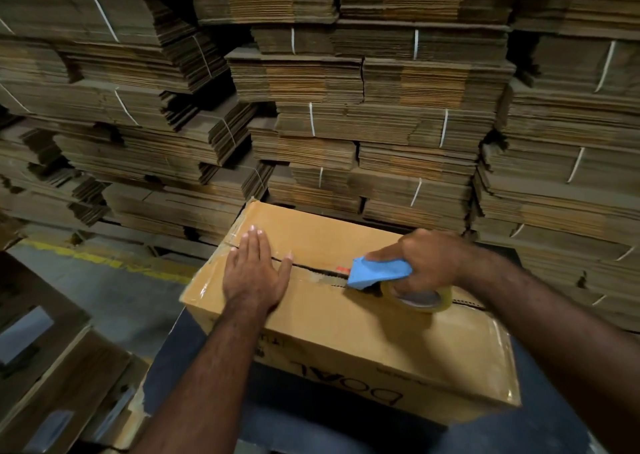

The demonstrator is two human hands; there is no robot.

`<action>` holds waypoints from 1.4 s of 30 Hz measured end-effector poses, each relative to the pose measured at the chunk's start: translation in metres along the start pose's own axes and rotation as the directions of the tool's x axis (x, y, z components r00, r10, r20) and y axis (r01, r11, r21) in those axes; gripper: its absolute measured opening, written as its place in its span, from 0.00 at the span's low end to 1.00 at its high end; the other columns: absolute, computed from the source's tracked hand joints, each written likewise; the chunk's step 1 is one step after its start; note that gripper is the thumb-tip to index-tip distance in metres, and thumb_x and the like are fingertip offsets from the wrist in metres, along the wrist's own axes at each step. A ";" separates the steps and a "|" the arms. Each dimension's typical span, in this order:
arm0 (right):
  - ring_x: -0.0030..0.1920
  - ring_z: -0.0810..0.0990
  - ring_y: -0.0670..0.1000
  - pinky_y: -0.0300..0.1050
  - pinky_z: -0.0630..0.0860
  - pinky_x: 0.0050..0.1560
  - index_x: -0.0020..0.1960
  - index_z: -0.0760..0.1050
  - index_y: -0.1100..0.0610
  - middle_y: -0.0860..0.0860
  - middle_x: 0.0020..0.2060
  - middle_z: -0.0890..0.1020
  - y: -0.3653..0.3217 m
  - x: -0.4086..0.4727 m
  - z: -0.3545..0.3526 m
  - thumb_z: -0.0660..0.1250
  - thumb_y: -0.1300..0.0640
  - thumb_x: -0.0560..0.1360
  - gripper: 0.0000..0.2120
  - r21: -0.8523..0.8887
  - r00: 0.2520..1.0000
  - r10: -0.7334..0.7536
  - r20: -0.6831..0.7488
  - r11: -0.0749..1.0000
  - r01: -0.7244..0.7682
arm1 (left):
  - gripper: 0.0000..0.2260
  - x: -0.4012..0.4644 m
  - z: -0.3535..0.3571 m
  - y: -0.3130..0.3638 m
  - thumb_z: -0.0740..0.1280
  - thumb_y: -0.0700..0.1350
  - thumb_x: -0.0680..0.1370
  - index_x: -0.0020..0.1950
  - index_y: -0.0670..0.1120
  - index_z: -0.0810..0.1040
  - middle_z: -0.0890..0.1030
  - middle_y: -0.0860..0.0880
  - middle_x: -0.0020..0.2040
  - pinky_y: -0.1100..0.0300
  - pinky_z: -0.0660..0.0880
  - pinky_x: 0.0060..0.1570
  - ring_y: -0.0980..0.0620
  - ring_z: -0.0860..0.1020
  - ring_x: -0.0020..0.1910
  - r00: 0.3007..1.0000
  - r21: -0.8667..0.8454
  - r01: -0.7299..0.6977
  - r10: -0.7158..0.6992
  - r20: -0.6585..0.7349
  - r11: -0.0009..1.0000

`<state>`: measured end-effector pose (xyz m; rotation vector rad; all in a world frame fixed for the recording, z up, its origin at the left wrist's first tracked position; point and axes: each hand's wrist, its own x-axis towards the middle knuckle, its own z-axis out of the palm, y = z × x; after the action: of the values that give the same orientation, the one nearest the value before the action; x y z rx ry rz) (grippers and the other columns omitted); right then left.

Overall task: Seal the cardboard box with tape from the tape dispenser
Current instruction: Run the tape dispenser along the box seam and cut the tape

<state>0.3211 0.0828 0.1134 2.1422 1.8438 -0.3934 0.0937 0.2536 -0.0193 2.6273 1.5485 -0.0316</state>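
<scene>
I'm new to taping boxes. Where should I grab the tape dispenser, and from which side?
Grip the tape dispenser from above at its rear, as the right hand does: fingers wrapped round the part by the roll, blue front pointing along the cardboard box seam.

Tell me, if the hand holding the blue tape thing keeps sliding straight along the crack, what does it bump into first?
Probably the left hand, pressed flat across the seam of the box. The tape dispenser in the right hand points that way.
</scene>
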 end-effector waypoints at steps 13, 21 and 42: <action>0.64 0.74 0.50 0.51 0.76 0.55 0.73 0.66 0.36 0.43 0.68 0.75 -0.023 0.029 -0.004 0.66 0.41 0.69 0.32 -0.040 0.999 0.010 0.051 0.999 -0.007 | 0.30 -0.025 -0.001 0.036 0.41 0.58 0.83 0.80 0.44 0.40 0.41 0.46 0.81 0.49 0.42 0.77 0.49 0.41 0.79 0.938 -0.001 -0.345 0.344 0.049 0.939; 0.62 0.75 0.50 0.48 0.75 0.54 0.73 0.66 0.36 0.44 0.67 0.76 -0.019 0.029 -0.005 0.66 0.38 0.68 0.33 -0.040 0.999 -0.009 0.052 0.999 0.012 | 0.27 -0.042 -0.009 0.043 0.42 0.57 0.83 0.80 0.50 0.40 0.39 0.53 0.80 0.53 0.42 0.77 0.56 0.40 0.78 0.809 0.004 -0.584 0.582 0.088 0.811; 0.61 0.75 0.50 0.49 0.75 0.55 0.74 0.66 0.37 0.43 0.66 0.76 -0.018 0.029 -0.004 0.67 0.39 0.70 0.32 -0.021 0.999 0.001 0.050 1.000 0.000 | 0.34 -0.036 -0.006 0.018 0.46 0.62 0.81 0.80 0.43 0.41 0.41 0.43 0.81 0.54 0.41 0.76 0.49 0.42 0.79 0.911 -0.063 -0.400 0.404 0.082 0.914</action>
<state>0.3074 0.1136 0.1054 2.1002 1.8117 -0.4221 0.0920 0.2139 -0.0097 2.8065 0.9423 -0.0871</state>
